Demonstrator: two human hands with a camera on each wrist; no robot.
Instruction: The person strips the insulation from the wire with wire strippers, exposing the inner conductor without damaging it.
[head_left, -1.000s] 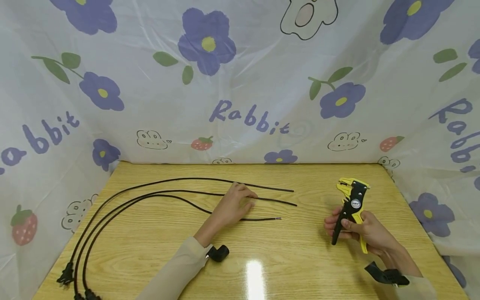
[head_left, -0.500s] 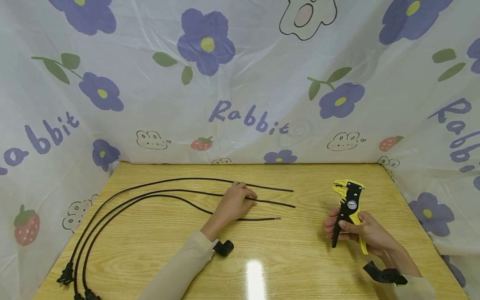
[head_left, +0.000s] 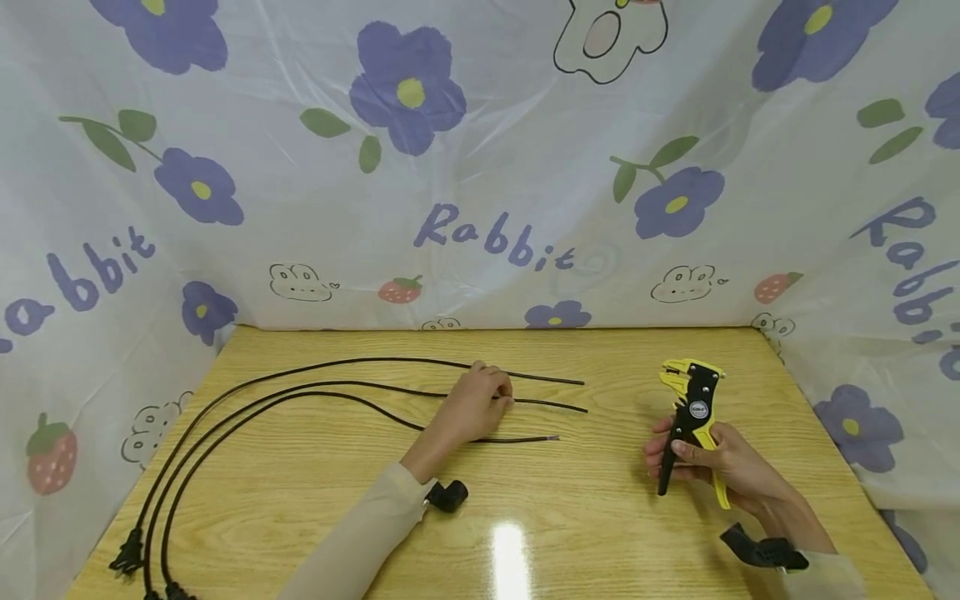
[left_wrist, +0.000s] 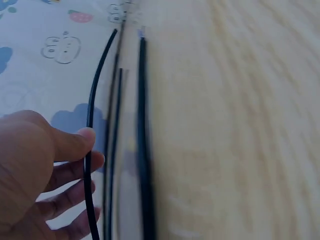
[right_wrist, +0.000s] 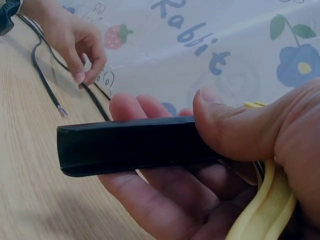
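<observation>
Left hand (head_left: 471, 408) pinches the middle black cable (head_left: 315, 388) on the wooden table (head_left: 600, 533). Right hand (head_left: 731, 471) grips the yellow-black wire stripper (head_left: 692, 417), head upright.

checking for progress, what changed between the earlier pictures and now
The left hand went from lying flat over the black cables to pinching the middle cable between thumb and fingertips. The right hand shifted the yellow-and-black wire stripper slightly left, gripping it upright as before. The other two cables and the wooden table look unchanged.
</observation>
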